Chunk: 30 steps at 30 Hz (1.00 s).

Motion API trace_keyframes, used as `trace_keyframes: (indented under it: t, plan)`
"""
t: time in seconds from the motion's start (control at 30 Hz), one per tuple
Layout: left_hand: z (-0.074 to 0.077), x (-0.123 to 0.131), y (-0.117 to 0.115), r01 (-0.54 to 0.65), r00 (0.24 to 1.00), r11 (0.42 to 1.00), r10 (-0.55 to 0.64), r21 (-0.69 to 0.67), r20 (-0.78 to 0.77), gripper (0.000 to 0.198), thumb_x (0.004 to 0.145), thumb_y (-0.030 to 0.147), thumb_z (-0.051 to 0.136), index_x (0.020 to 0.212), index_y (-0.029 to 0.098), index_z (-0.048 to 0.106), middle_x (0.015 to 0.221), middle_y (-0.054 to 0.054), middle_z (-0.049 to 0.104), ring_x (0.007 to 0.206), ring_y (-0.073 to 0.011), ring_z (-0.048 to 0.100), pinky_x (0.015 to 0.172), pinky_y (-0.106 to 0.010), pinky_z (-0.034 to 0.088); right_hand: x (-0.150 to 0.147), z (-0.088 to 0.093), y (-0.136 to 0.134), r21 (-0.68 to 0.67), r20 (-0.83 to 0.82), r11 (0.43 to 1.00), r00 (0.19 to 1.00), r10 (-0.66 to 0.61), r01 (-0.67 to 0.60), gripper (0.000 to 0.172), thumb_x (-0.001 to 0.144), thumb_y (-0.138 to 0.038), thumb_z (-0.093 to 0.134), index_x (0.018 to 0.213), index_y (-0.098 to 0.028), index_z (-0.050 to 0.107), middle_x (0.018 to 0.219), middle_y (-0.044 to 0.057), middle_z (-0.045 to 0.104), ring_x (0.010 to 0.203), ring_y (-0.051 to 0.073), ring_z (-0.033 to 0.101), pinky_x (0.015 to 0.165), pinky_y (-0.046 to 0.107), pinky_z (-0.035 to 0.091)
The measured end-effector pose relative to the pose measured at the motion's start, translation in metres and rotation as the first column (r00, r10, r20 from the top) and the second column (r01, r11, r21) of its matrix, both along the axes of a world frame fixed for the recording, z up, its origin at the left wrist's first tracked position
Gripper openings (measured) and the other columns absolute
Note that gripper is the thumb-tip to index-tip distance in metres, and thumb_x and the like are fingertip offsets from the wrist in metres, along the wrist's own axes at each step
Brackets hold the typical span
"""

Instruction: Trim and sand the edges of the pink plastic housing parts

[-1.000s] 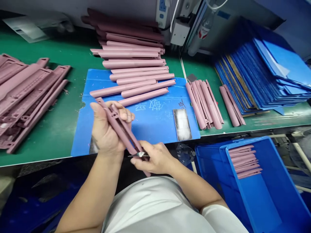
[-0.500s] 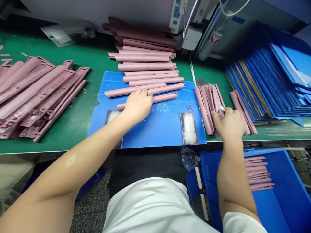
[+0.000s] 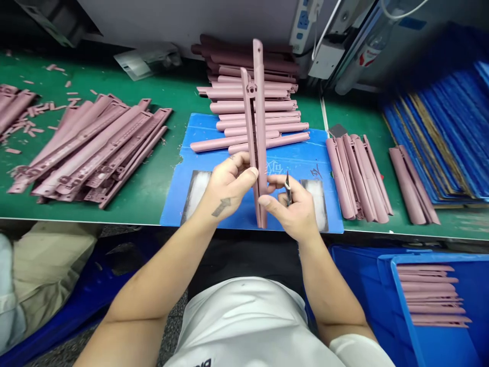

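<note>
Upright over the blue sheet (image 3: 239, 204) stands a pink plastic hair straightener housing (image 3: 261, 117), its two long halves joined and slightly apart at the top. My left hand (image 3: 231, 183) grips its lower part, thumb across the front. On the other side my right hand (image 3: 294, 206) touches the lower end with thumb and fingertips. A small dark pointed blade (image 3: 288, 188) sticks up between the right fingers; its handle is hidden. Behind, a row of similar pink housings (image 3: 254, 106) lies partly on the sheet and reaches back to the wall.
Loose pink shells (image 3: 95, 148) are heaped on the green table (image 3: 126, 204) at left, with scraps (image 3: 36, 109) beyond. Pink housings (image 3: 359, 176) lie at right near stacked blue sheets (image 3: 431, 148). A blue bin (image 3: 451, 346) holding pink pieces stands below the table edge.
The housing under my left hand has been lifted from the sheet and turned upright. My right hand has come from the right-hand pile to it, with the blade. The view has shifted left.
</note>
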<state>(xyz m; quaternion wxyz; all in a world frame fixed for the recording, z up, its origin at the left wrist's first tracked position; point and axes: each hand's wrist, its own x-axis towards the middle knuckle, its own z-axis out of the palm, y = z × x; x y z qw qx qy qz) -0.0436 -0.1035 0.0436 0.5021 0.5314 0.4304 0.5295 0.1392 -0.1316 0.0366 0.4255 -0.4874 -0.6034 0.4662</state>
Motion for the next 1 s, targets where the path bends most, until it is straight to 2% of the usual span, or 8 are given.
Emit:
trace_keyframes:
  t: [0.1, 0.2, 0.27, 0.37, 0.5, 0.8, 0.93, 1.0]
  plan:
    - [-0.006, 0.002, -0.005, -0.044, 0.975, 0.990, 0.072, -0.136, 0.210, 0.013, 0.090, 0.031, 0.070, 0.093, 0.019, 0.066, 0.082, -0.001, 0.064, 0.069, -0.0128, 0.060, 0.067, -0.025, 0.055, -0.007, -0.005, -0.005, -0.052, 0.076, 0.994, 0.992, 0.098, -0.095, 0.044, 0.086, -0.055, 0.086, 0.113, -0.024, 0.070, 0.089, -0.004, 0.066, 0.051, 0.005, 0.028, 0.047, 0.026, 0.023]
    - [-0.008, 0.001, -0.007, -0.091, 0.962, 0.984, 0.126, -0.151, 0.244, 0.030, 0.091, 0.046, 0.077, 0.090, 0.020, 0.062, 0.076, 0.001, 0.058, 0.062, -0.0108, 0.056, 0.058, -0.023, 0.052, -0.012, -0.010, -0.010, -0.087, 0.121, 0.985, 0.980, 0.157, -0.147, 0.032, 0.092, -0.050, 0.079, 0.105, -0.023, 0.067, 0.074, -0.007, 0.057, 0.051, 0.007, 0.029, 0.049, 0.026, 0.024]
    - [-0.009, -0.002, -0.008, -0.075, 0.974, 0.987, 0.103, -0.143, 0.201, 0.040, 0.091, 0.056, 0.078, 0.087, 0.020, 0.060, 0.072, 0.002, 0.057, 0.058, -0.0106, 0.055, 0.053, -0.022, 0.050, -0.013, -0.011, -0.013, -0.103, 0.106, 0.981, 0.979, 0.176, -0.165, 0.029, 0.093, -0.049, 0.076, 0.100, -0.023, 0.065, 0.071, -0.007, 0.054, 0.052, 0.007, 0.030, 0.050, 0.026, 0.026]
    - [-0.010, -0.013, -0.011, -0.036, 0.990, 0.987, 0.056, -0.157, 0.126, 0.043, 0.092, 0.059, 0.076, 0.088, 0.019, 0.060, 0.075, 0.000, 0.061, 0.060, -0.0115, 0.060, 0.052, -0.022, 0.053, -0.009, -0.012, -0.018, -0.116, 0.070, 0.983, 0.986, 0.154, -0.145, 0.026, 0.093, -0.047, 0.074, 0.097, -0.023, 0.064, 0.074, -0.005, 0.055, 0.054, 0.008, 0.034, 0.052, 0.026, 0.029]
    - [-0.014, -0.032, -0.018, -0.094, 0.987, 0.967, 0.121, -0.238, 0.102, 0.039, 0.092, 0.057, 0.074, 0.095, 0.020, 0.063, 0.072, 0.003, 0.056, 0.055, -0.0099, 0.054, 0.048, -0.023, 0.056, 0.009, -0.015, -0.021, -0.132, 0.082, 0.988, 0.992, 0.096, -0.084, 0.023, 0.094, -0.045, 0.072, 0.093, -0.023, 0.063, 0.066, -0.006, 0.053, 0.056, 0.011, 0.044, 0.054, 0.027, 0.034]
    - [-0.029, -0.033, -0.029, -0.066, 0.993, 0.934, 0.096, -0.350, 0.068, 0.033, 0.100, 0.053, 0.062, 0.099, 0.020, 0.062, 0.067, 0.005, 0.048, 0.042, -0.0079, 0.039, 0.033, -0.022, 0.039, 0.020, -0.023, -0.026, -0.171, 0.101, 0.976, 0.983, 0.152, -0.133, 0.021, 0.096, -0.042, 0.069, 0.097, -0.021, 0.068, 0.064, -0.004, 0.062, 0.055, 0.013, 0.052, 0.053, 0.027, 0.039]
    - [-0.028, -0.053, -0.029, -0.209, 0.967, 0.944, 0.160, -0.255, -0.200, 0.033, 0.100, 0.053, 0.064, 0.096, 0.020, 0.066, 0.066, 0.002, 0.054, 0.044, -0.0092, 0.046, 0.035, -0.021, 0.039, 0.039, -0.013, -0.019, -0.185, 0.124, 0.978, 0.985, 0.121, -0.097, 0.030, 0.097, -0.049, 0.069, 0.100, -0.020, 0.072, 0.064, -0.001, 0.067, 0.050, 0.014, 0.054, 0.048, 0.027, 0.041]
    - [-0.024, -0.066, -0.029, -0.273, 0.958, 0.931, 0.238, -0.243, -0.161, 0.035, 0.098, 0.055, 0.066, 0.092, 0.021, 0.066, 0.063, 0.001, 0.054, 0.042, -0.0094, 0.045, 0.035, -0.022, 0.037, 0.050, -0.009, -0.016, -0.190, 0.063, 0.981, 0.997, 0.055, -0.042, 0.037, 0.097, -0.055, 0.068, 0.102, -0.019, 0.075, 0.064, 0.001, 0.069, 0.052, 0.016, 0.059, 0.049, 0.029, 0.046]
